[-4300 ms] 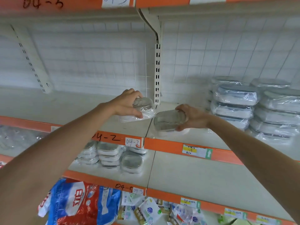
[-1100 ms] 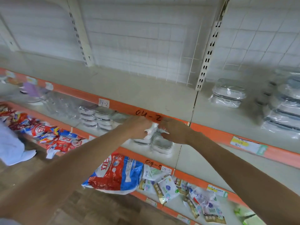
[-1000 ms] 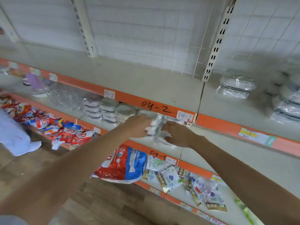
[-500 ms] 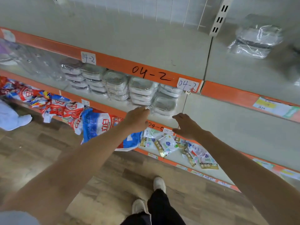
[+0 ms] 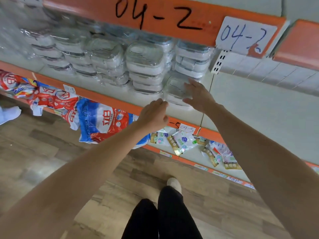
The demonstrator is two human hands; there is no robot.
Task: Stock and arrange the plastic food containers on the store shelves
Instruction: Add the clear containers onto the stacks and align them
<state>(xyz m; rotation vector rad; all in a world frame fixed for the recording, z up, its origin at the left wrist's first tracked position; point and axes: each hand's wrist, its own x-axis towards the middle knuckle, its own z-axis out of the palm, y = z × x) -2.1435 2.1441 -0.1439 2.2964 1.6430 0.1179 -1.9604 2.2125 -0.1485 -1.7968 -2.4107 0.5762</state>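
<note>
- View from a head camera, looking down at store shelving and the person's two bare arms reaching forward.
- The middle shelf [image 5: 259, 107] holds stacks [image 5: 145, 66] of clear plastic food containers, each wrapped in film, set in a row under an orange edge strip [image 5: 155, 16] hand-marked "04-2".
- A paper tag [image 5: 245, 37] at the strip's right end also reads "04-2".
- One low container [image 5: 174, 90] sits alone at the front right of the row, just beside a taller stack and near the shelf's front edge.
- The right hand [image 5: 198, 95] lies against this container's right side, fingers straight and spread, thumb out toward the front; it seems to touch the wrap, though motion blur makes contact hard to confirm.
- The left hand [image 5: 153, 114] hovers at the container's front left corner, seen from the back, fingers loosely bent forward with the tips near the wrap; I cannot tell whether they touch it.
- Neither hand visibly grips anything.
- The shelf below carries red, white and blue bags [image 5: 96, 119] that hang over its edge, and small sachets [image 5: 183, 142] to the right.
- A tag [image 5: 187, 128] on the middle shelf's front edge reads "04-5".
- At the bottom, wood-look floor [image 5: 43, 161], dark trouser legs [image 5: 164, 219] and one light shoe [image 5: 174, 183] are visible.
</note>
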